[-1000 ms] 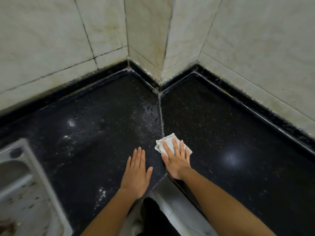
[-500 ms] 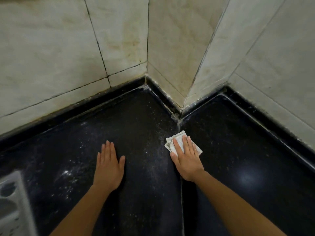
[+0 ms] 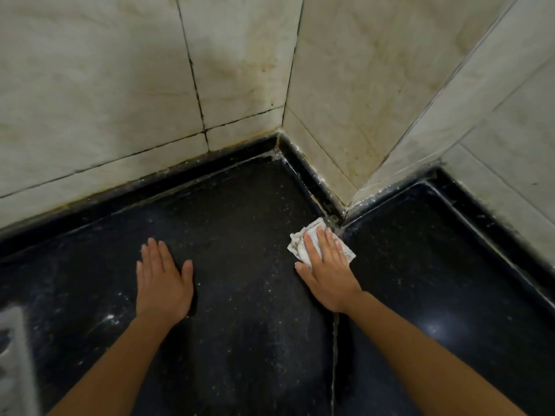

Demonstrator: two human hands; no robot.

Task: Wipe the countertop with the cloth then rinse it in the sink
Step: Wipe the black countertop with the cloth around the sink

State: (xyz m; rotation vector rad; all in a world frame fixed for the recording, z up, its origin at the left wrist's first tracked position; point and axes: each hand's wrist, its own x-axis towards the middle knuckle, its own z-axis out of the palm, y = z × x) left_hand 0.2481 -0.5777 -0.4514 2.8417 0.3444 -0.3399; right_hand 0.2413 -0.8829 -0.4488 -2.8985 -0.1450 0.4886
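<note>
The right hand (image 3: 327, 274) is pressing the folded cloth (image 3: 297, 246) flat on the table (image 3: 240, 211), fingers straight, likely to spread load across the fabric; the cloth is lying at the seam (image 3: 335, 340), just short of the wall (image 3: 330, 130). The left hand (image 3: 162, 280) is resting open, palm down, probably bracing the reach. The sink (image 3: 12, 355) is showing at far left, well apart.

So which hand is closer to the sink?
Left. The left hand lies flat on the counter, right of the sink; the right hand presses the cloth farther right.
</note>
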